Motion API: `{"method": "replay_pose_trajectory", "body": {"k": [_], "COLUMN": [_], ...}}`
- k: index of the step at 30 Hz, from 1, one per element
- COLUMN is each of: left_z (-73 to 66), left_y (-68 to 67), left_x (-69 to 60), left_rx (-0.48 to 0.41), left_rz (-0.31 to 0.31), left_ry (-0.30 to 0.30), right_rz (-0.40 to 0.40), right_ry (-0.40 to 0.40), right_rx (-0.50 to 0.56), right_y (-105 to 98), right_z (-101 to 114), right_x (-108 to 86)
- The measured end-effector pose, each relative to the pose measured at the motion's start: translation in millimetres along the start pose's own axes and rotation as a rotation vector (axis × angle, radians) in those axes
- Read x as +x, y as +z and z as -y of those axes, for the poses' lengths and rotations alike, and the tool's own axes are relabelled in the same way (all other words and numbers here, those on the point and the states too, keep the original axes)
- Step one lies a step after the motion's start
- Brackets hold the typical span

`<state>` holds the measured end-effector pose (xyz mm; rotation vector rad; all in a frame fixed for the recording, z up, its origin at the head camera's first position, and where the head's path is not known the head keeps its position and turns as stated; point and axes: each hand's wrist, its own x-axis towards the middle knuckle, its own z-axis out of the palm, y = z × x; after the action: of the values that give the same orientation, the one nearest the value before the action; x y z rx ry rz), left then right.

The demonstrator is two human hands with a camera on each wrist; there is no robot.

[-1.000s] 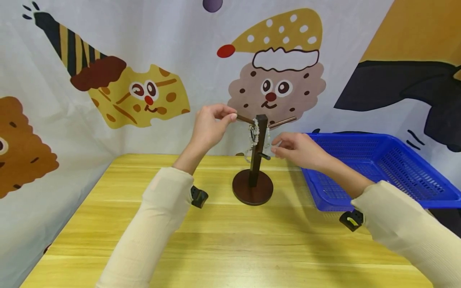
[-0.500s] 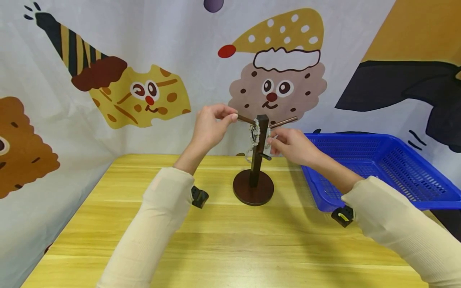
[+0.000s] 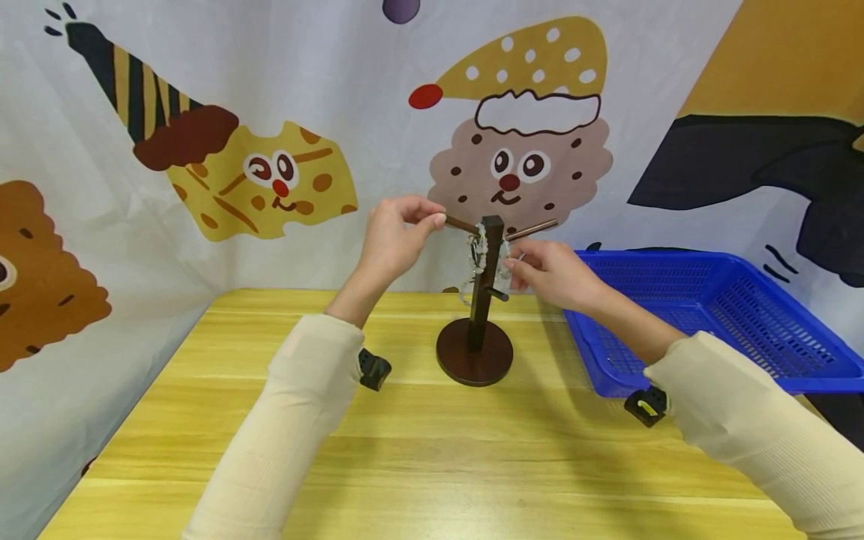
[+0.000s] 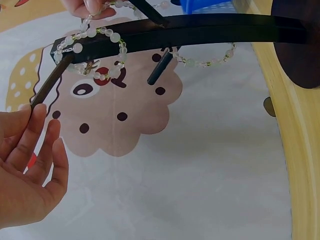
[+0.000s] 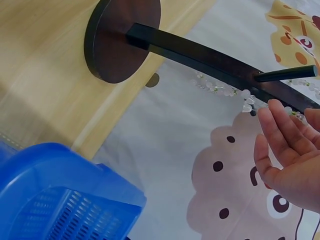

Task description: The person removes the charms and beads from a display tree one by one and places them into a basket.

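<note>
The left hand (image 3: 397,238) pinches the left peg (image 3: 460,223) of a wooden stand (image 3: 476,319) near the table's (image 3: 432,457) back edge. The right hand (image 3: 556,274) seems to pinch a beaded bracelet (image 3: 506,249) beside the post; fingertips partly hide it. Uneven pulling could tip the stand. A blue basket (image 3: 664,255) crowds the right; room opens toward the front edge.

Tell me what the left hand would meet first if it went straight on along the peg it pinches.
The left hand would likely meet the beaded bracelet at the peg's inner end, then the stand's dark post; exact depth is unclear.
</note>
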<state>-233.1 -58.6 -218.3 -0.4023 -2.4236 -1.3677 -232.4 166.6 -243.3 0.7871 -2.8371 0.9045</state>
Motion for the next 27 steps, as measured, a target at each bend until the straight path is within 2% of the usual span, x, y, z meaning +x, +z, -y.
{"method": "replay_pose_trajectory", "body": {"k": [27], "left_z": [1.1], "left_y": [-0.1], "left_x": [-0.3], "left_rx": [0.007], "left_rz": [0.002], "left_ry": [0.003], "right_rz": [0.023], "right_ry": [0.016], "right_rx": [-0.023], "right_y": [-10.3], "right_z": [-11.8], "right_x": [-10.6]}}
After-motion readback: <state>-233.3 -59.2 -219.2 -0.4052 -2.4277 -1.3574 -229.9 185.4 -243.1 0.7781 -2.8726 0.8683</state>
